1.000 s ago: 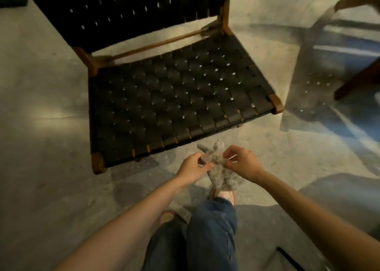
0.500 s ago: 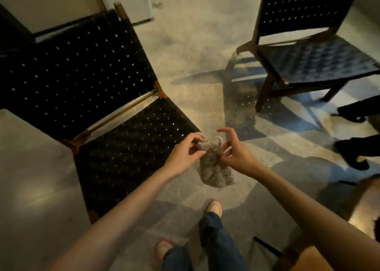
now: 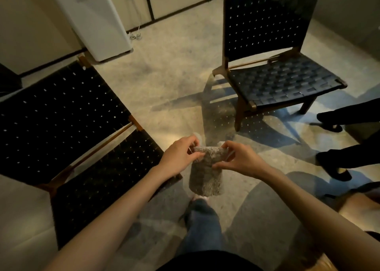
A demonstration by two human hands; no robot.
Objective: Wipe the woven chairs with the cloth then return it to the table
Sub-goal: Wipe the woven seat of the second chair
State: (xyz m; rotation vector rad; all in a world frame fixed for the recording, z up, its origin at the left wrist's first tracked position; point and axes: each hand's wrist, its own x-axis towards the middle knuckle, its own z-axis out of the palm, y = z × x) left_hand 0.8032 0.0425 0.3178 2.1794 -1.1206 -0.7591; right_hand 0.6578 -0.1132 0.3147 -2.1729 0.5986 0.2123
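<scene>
Change noted: a second ago my view looked straight down on the seat of the near chair point(image 3: 67, 126), and the cloth point(image 3: 205, 176) was a crumpled wad between both hands at that seat's front edge. My view has since lifted and swung right of the near chair. A second woven chair point(image 3: 283, 81) now shows well beyond the near chair and to its right, across open floor. The cloth has been drawn out from a wad into a flat panel that hangs from its top edge.

Assessment: the cloth is being straightened between chairs. I judge the near chair finished or nearly so, with the second chair as the likely next surface. I see nothing I can confirm as the table.

Location: the cloth hangs in the air just off the front right corner of the near chair's seat, clear of the weave.

Left hand point(image 3: 181, 157): its fingers point(image 3: 196, 154) are curled tight, pinching the cloth's top left corner against the thumb.

Right hand point(image 3: 240, 160): its fingers point(image 3: 226, 145) are bent and partly closed. The forefinger hooks the top right corner and the thumb presses the cloth's right side lower down.

Also present: another person's dark legs point(image 3: 349, 155) stand far right of the near chair.
</scene>
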